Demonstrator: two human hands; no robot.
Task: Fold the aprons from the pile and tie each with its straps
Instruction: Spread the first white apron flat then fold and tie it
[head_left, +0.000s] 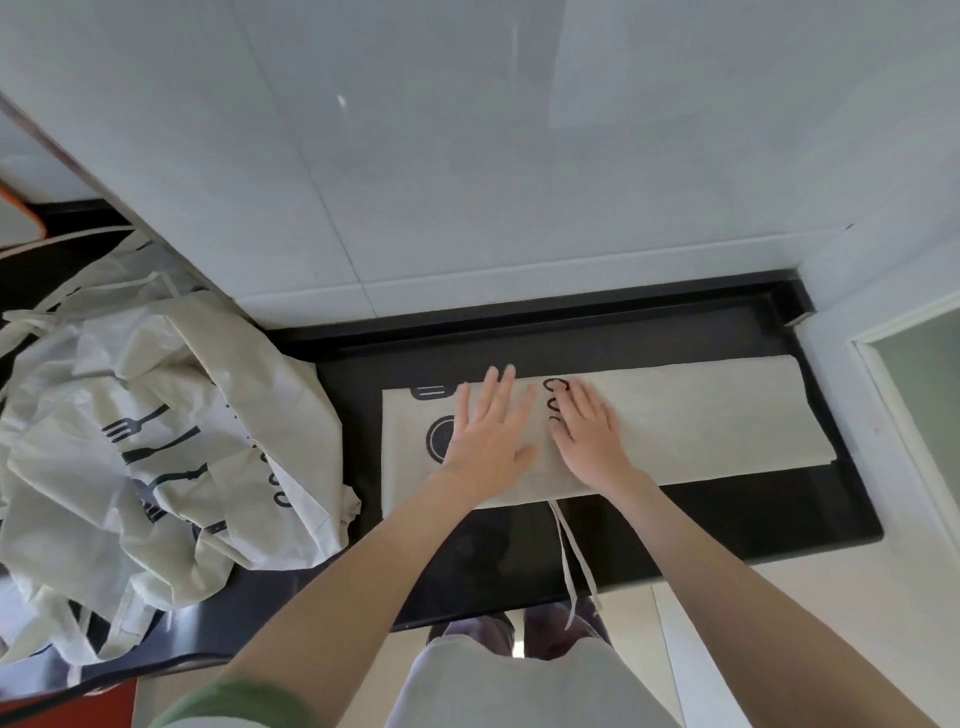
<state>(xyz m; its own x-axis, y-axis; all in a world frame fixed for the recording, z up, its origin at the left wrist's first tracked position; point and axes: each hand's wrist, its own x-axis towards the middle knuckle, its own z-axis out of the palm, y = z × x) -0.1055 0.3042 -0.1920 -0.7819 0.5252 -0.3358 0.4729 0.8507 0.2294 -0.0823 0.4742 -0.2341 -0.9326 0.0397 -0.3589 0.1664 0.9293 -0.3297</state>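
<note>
My left hand (485, 439) lies flat, fingers straight and spread, on the folded apron (691, 415); my right hand (589, 434) lies flat just beside it, fingers straight, touching the cloth by the black print; neither grips anything. The apron is a long strip on the black counter (753, 514) along the tiled wall (467, 156); its straps (571, 561) hang over the front edge; the pile of aprons (156, 441) sits crumpled well to the left.

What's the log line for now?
left hand, right hand: flat on folded apron | straps: untied, hanging off counter | pile: left side
</note>
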